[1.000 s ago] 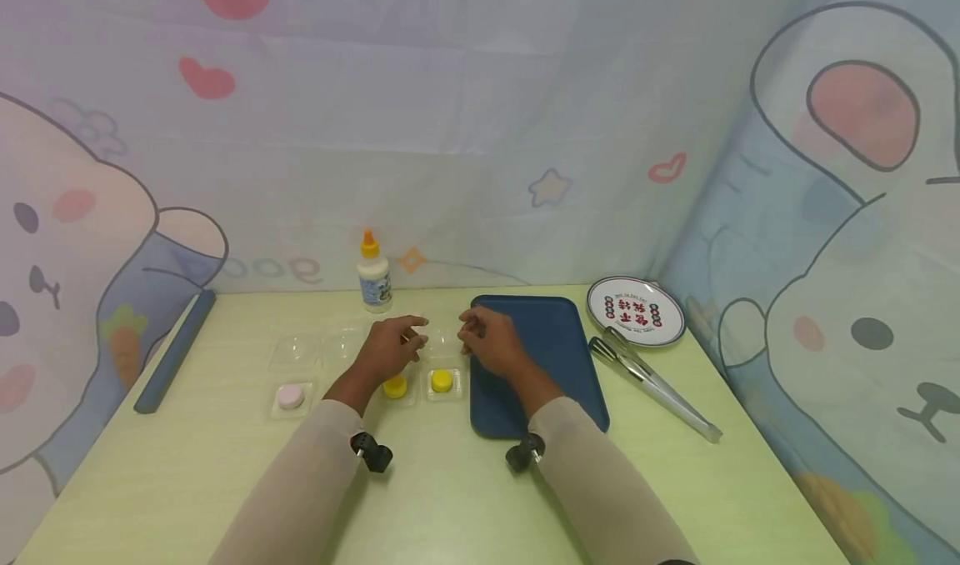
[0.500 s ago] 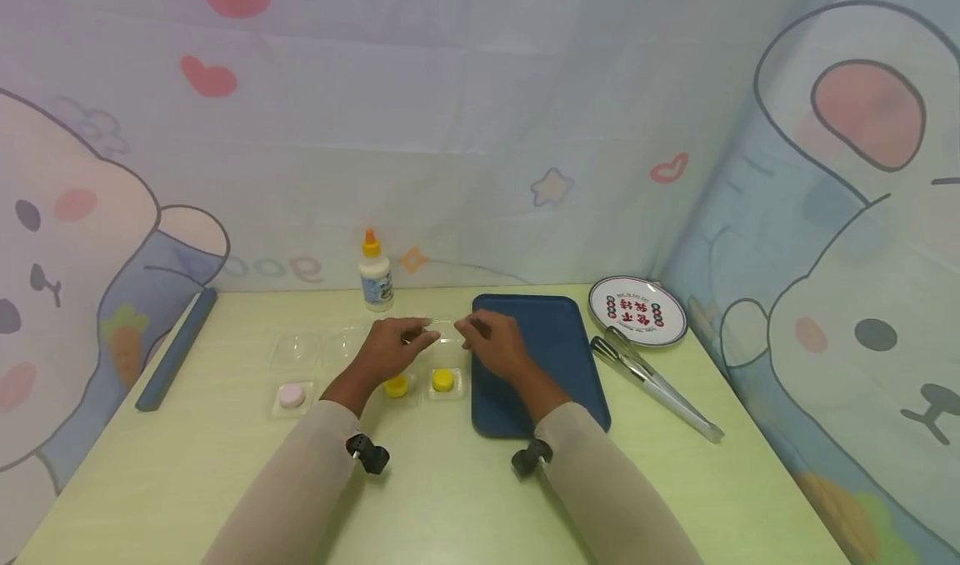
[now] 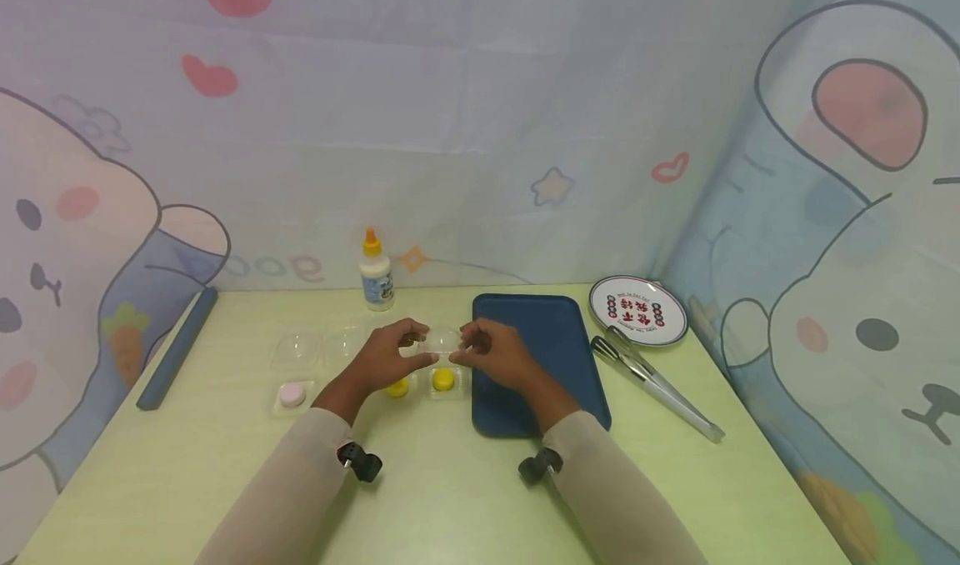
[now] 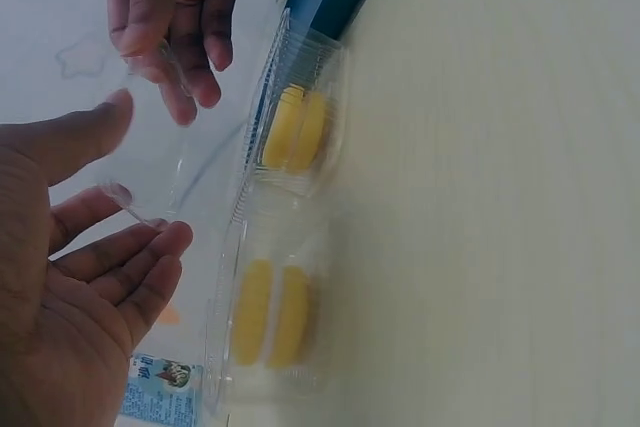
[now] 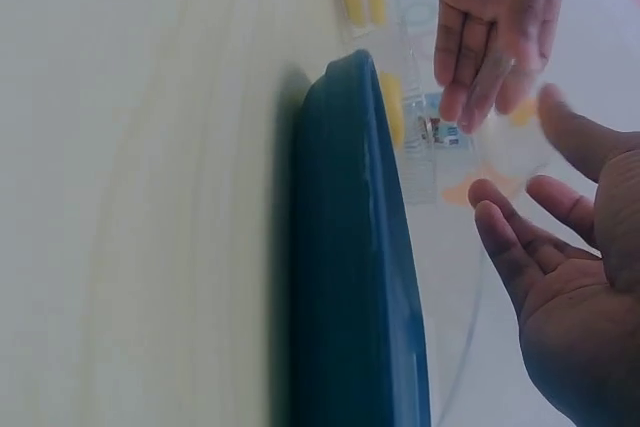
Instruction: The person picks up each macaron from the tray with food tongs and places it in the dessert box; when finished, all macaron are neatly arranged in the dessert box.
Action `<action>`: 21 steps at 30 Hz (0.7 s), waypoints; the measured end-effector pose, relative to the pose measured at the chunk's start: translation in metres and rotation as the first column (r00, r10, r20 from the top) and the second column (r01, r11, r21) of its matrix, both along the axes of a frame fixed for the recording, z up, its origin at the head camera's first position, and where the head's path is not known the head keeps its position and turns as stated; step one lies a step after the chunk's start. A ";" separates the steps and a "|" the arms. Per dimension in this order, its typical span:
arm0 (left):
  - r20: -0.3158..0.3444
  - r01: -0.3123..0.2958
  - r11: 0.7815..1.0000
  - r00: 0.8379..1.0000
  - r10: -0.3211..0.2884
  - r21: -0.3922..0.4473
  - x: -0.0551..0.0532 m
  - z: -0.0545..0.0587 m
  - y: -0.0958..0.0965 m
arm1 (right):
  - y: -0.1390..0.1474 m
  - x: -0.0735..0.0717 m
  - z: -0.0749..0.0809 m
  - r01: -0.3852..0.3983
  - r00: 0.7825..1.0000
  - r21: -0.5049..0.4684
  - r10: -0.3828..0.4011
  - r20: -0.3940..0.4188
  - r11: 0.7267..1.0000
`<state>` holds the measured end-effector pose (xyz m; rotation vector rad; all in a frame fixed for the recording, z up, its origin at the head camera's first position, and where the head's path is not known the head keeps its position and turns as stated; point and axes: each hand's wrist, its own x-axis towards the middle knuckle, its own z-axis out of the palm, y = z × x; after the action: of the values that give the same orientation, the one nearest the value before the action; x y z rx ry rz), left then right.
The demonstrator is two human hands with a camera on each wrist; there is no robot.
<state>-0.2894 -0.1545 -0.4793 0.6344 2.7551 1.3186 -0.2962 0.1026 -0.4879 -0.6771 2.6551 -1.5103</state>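
Note:
Between my hands, above the table, is a clear plastic lid (image 3: 442,342), domed and thin. My left hand (image 3: 390,355) holds its left edge with thumb and fingers; my right hand (image 3: 495,352) holds the right edge the same way. In the left wrist view the see-through lid (image 4: 155,167) spans from one hand to the other. Just below, on the table, a yellow macaron (image 3: 443,379) sits in a clear tray. Another yellow macaron (image 3: 397,387) is partly hidden by my left hand. Farther left, a pink macaron (image 3: 292,395) lies in its opened clear box.
Right of the boxes lies a dark blue tray (image 3: 540,365), close under my right hand. Metal tongs (image 3: 660,386) and a printed plate (image 3: 637,311) are further right. A white squeeze bottle (image 3: 377,282) stands at the back; a blue-grey bar (image 3: 178,348) lies along the left edge.
The clear lid has come up off the table between my hands and tilted, its dome now visible. My thumbs have spread lower and my wrists have moved slightly outward.

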 end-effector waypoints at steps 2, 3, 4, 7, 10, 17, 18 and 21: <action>-0.010 0.010 1.000 1.000 -0.009 0.007 0.003 -0.001 0.000 | 0.000 0.002 0.001 -0.020 1.000 0.001 0.020 0.008 1.000; -0.012 0.011 1.000 1.000 -0.010 0.013 0.004 -0.001 0.000 | 0.000 0.003 0.001 -0.030 0.999 0.006 0.030 0.010 1.000; -0.020 0.012 1.000 1.000 -0.011 0.015 0.006 -0.001 0.000 | 0.001 0.004 0.001 -0.039 0.999 0.013 0.039 0.009 0.999; -0.047 0.007 1.000 0.999 -0.007 0.007 0.010 -0.003 0.000 | 0.001 0.007 0.000 -0.050 0.999 0.049 0.051 -0.011 0.998; -0.068 -0.001 1.000 0.998 0.001 -0.009 0.013 -0.004 0.000 | 0.002 0.009 0.000 -0.047 0.998 0.084 0.051 -0.045 0.995; -0.066 -0.015 1.000 0.998 0.014 -0.018 0.024 -0.007 0.005 | 0.007 0.015 -0.003 -0.052 0.997 0.166 0.060 -0.042 0.985; -0.070 -0.015 1.000 0.997 0.014 -0.016 0.026 -0.008 0.006 | 0.007 0.015 -0.003 -0.053 0.997 0.174 0.061 -0.038 0.983; -0.092 -0.023 1.000 0.996 0.021 -0.018 0.028 -0.011 0.008 | 0.008 0.017 -0.004 -0.061 0.997 0.185 0.067 -0.027 0.981</action>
<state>-0.2612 -0.1465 -0.4906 0.6824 2.8515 1.2976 -0.2789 0.1105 -0.4922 -0.7717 2.7234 -1.2292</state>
